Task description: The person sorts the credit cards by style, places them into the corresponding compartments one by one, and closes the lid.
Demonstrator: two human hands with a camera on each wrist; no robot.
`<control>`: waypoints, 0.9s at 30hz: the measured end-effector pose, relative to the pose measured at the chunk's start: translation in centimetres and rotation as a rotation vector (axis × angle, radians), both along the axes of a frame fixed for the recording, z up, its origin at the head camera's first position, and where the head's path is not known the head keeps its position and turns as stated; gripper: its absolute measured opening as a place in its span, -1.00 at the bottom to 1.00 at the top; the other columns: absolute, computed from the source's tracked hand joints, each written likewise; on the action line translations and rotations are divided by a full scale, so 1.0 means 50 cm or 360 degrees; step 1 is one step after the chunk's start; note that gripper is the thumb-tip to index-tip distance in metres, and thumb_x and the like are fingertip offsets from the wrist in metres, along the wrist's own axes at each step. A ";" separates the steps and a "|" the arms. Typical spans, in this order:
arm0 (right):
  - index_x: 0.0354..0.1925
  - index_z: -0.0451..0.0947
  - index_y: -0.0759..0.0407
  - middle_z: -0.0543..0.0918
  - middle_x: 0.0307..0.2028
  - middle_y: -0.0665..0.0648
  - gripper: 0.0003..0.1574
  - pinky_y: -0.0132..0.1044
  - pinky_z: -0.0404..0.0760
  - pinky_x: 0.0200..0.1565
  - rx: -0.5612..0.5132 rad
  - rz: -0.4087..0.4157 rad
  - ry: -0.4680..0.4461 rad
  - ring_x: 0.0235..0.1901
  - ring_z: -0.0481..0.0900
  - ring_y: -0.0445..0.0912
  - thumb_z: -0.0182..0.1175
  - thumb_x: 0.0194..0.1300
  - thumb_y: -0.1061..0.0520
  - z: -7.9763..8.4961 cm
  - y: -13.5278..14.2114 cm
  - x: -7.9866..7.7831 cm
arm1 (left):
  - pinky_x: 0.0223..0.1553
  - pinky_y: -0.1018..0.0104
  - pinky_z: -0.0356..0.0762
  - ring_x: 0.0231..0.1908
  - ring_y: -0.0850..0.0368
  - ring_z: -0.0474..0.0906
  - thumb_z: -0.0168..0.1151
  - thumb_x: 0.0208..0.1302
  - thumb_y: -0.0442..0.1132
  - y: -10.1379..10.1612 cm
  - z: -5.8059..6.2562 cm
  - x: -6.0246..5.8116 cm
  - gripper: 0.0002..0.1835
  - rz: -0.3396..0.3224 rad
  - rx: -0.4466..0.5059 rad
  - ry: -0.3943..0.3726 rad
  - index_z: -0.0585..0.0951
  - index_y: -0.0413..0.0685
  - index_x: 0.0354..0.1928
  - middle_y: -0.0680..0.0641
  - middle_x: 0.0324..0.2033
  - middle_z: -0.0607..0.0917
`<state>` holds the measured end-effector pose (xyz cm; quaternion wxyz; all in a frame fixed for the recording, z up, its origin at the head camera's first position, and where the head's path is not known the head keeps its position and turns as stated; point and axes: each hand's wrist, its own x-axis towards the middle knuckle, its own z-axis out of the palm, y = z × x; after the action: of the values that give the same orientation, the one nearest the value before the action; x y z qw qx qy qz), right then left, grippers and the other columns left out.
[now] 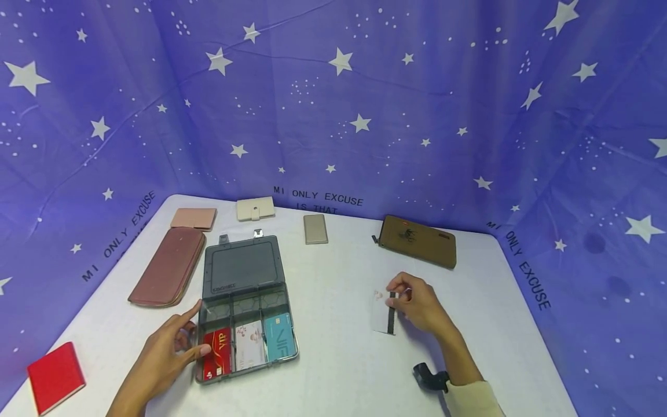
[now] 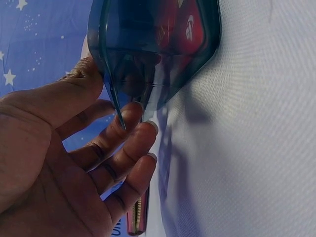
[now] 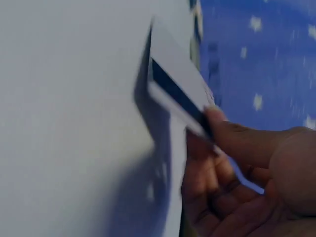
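Observation:
A grey see-through compartment box [image 1: 245,330] lies with its lid [image 1: 244,266] folded back. Its near compartments hold a red VIP card [image 1: 216,353], a white patterned card [image 1: 250,346] and a teal card [image 1: 279,336]. At the box's left side, my left hand [image 1: 164,353] grips the edge, thumb near the red card; the left wrist view shows the fingers [image 2: 140,136] curled by the box's corner. Over the table at right, my right hand [image 1: 417,301] pinches a white card [image 3: 173,74] with a dark stripe between thumb and fingers. The card stands tilted.
A brown zip wallet [image 1: 417,241] lies behind the right hand. Toward the back are a beige card case [image 1: 315,229], a cream snap wallet [image 1: 255,208] and a pink wallet [image 1: 193,218]. A maroon zip wallet [image 1: 169,266] and a red booklet [image 1: 56,377] lie at left.

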<state>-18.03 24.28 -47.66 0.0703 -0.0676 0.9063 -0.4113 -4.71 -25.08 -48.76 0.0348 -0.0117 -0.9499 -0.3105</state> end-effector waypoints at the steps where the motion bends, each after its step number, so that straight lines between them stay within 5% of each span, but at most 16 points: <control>1: -0.17 0.60 0.11 0.58 -0.30 0.11 -0.72 -0.37 0.47 -0.50 -0.0068 0.0045 0.0007 -0.47 0.47 -0.14 0.45 0.15 0.25 0.003 -0.022 0.002 | -0.34 0.39 0.37 -0.35 0.37 0.38 0.52 0.00 0.05 0.000 0.000 0.000 -0.02 0.0001 -0.0001 -0.0003 0.31 0.03 0.48 0.03 -0.14 0.61; 10: -0.22 0.72 0.10 0.76 -0.30 0.15 -0.84 -0.06 0.70 -0.35 -0.0603 0.0367 0.0018 -0.48 0.67 -0.02 0.41 0.18 0.24 0.048 -0.235 0.025 | -0.34 0.39 0.36 -0.36 0.37 0.37 0.54 0.00 0.01 0.003 0.001 0.000 -0.02 -0.0004 -0.0004 0.0013 0.31 0.01 0.48 0.03 -0.17 0.60; 14: -0.22 0.75 0.05 0.78 -0.27 0.08 -0.84 -0.02 0.71 -0.33 -0.0671 0.0473 -0.0020 -0.45 0.73 0.00 0.39 0.21 0.24 0.062 -0.326 0.045 | -0.34 0.39 0.36 -0.36 0.38 0.37 0.54 -0.01 0.02 0.003 0.001 0.001 -0.02 0.0004 -0.0008 0.0008 0.31 0.02 0.48 0.03 -0.16 0.60; 20: -0.27 0.76 -0.03 0.75 -0.37 -0.13 -0.89 -0.37 0.67 -0.40 -0.0454 0.0615 0.0129 -0.47 0.69 -0.21 0.41 0.19 0.16 0.059 -0.431 0.071 | -0.35 0.39 0.36 -0.37 0.39 0.37 0.53 -0.01 0.02 0.004 0.001 0.001 -0.02 0.0002 0.0005 0.0021 0.32 0.01 0.48 0.03 -0.17 0.59; 27: -0.30 0.79 -0.09 0.76 -0.33 -0.19 -0.94 -0.59 0.50 -0.28 0.0119 0.0803 0.0657 -0.34 0.51 -0.42 0.41 0.21 0.04 0.032 -0.494 0.091 | -0.36 0.39 0.36 -0.36 0.36 0.38 0.52 0.01 0.04 0.006 0.003 0.003 -0.03 0.0008 0.0008 -0.0012 0.31 0.01 0.48 0.01 -0.16 0.60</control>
<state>-13.46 -0.40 -46.05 -0.0130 -0.3694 0.8705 -0.3249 -4.56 -24.79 -48.60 0.0320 -0.0081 -0.9492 -0.3129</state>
